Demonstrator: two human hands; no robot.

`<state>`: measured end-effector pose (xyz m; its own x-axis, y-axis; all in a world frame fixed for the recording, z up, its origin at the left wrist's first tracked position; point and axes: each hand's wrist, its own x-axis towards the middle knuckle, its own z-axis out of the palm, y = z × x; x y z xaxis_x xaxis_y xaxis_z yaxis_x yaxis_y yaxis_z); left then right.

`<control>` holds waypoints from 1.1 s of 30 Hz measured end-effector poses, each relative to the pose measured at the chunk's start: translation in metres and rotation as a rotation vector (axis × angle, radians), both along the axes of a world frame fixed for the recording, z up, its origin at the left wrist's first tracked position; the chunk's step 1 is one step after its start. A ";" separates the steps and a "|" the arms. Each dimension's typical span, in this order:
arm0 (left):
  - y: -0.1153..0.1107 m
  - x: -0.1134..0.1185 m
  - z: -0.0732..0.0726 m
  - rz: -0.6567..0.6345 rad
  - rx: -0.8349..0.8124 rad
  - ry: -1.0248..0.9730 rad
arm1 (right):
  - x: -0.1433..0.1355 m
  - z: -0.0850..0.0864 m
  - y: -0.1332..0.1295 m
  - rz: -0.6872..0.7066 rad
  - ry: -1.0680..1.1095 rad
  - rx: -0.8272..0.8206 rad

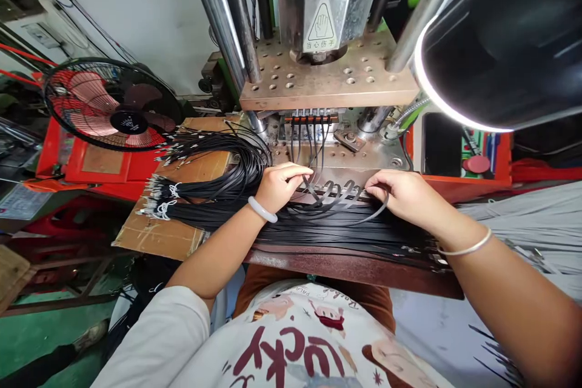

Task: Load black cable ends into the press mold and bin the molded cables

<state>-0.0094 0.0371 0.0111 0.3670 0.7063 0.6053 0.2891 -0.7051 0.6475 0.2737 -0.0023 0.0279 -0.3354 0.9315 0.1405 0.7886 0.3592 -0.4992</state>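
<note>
My left hand (285, 187) is closed in a pinch on thin black cables, just in front of the press bed. To its right my right hand (402, 195) also has its fingers closed, on a looped cable (379, 211) that arcs below it. Several curled cables (336, 190) lie between the two hands. Behind them, black cables (313, 136) hang from a mould (313, 115) under the press plate (327, 94). Long straight black cables (327, 233) lie across the bench below my hands. The cable ends inside my fingers are hidden.
Black cable bundles (213, 188), some tied with white, rest on cardboard (173, 242) at the left. A fan (127, 115) stands behind them. A ring lamp (454, 110) overhangs the right side, above a red tray (504, 173). Grey cables (536, 218) lie at the far right.
</note>
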 end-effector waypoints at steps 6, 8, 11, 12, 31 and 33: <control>-0.001 0.002 0.000 -0.014 -0.054 0.063 | -0.012 0.009 0.011 0.209 -0.424 0.089; -0.003 0.001 0.002 0.004 -0.033 0.052 | -0.013 0.008 0.011 0.243 -0.456 0.107; -0.006 0.000 0.007 0.035 0.039 -0.050 | -0.012 -0.004 0.005 0.208 -0.271 0.146; -0.008 0.000 0.009 0.030 0.053 -0.086 | -0.012 -0.010 0.001 0.188 -0.179 0.160; -0.023 0.013 0.008 -0.103 0.290 0.467 | -0.018 -0.034 -0.026 0.115 0.165 0.192; -0.022 0.015 0.007 -0.139 0.328 0.477 | -0.019 -0.036 -0.025 0.125 0.155 0.188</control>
<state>0.0056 0.0149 0.0179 0.7274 0.4366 0.5294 0.3855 -0.8982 0.2110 0.2551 -0.0269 -0.0080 -0.4074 0.8368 0.3658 0.6514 0.5470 -0.5258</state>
